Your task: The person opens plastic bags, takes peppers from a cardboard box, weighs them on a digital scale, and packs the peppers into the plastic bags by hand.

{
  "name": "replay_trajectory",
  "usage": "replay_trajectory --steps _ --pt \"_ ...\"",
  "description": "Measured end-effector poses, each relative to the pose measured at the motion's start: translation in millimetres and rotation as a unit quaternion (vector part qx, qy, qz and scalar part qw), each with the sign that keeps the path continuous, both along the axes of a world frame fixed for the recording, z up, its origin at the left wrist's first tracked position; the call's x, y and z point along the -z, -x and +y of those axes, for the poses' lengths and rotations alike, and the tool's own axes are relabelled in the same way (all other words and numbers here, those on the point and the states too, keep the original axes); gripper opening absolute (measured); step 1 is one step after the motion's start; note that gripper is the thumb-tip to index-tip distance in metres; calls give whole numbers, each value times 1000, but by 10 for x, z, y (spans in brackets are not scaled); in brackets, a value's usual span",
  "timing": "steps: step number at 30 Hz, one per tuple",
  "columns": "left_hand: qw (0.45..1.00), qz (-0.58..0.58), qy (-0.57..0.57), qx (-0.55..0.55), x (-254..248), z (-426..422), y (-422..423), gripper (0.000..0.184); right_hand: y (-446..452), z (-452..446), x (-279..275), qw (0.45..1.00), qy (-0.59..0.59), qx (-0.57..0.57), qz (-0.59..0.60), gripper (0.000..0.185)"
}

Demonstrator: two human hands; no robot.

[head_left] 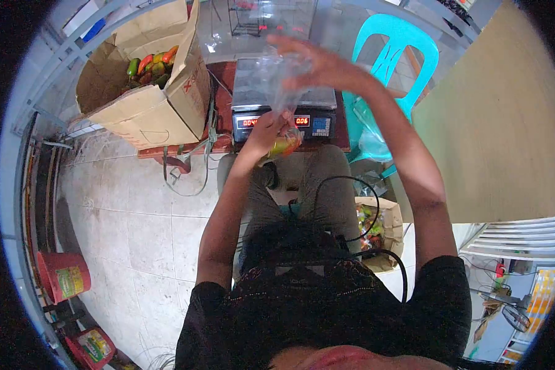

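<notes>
My left hand [265,132] is closed around the neck of a clear plastic bag [281,92]. Yellow-green and orange-red peppers [283,147] fill its bottom, just in front of the scale's display. The loose upper part of the bag rises over the scale. Beside that top part is my right hand [320,66], slightly blurred, its fingers spread apart from the thumb. Behind the bag stands a digital scale [243,102] with red lit numbers, partly hidden by the bag and my hands.
At left, an open cardboard box [172,117] holds red, green and orange peppers [151,66]. A turquoise plastic chair [428,52] with plastic bags on its seat stands at right. Below it, a smaller box [391,231] holds bagged peppers. Red containers [65,277] line the left edge.
</notes>
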State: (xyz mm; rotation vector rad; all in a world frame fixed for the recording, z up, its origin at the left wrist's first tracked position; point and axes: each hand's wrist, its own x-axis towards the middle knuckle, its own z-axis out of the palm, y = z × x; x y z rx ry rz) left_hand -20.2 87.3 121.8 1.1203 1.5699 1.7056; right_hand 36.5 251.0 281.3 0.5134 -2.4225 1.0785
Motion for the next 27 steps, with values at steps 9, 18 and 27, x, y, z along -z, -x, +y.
replay_trajectory --steps 9,18,27 --pt "999 -25 33 -6 -124 -118 -45 11 36 141 -27 977 56 52 -198 25" --pt "998 -39 15 -37 80 -196 72 12 -167 573 -593 974 164 85 -132 38" --pt "999 -17 36 -38 94 -99 -27 25 -241 292 57 975 72 52 -202 24"
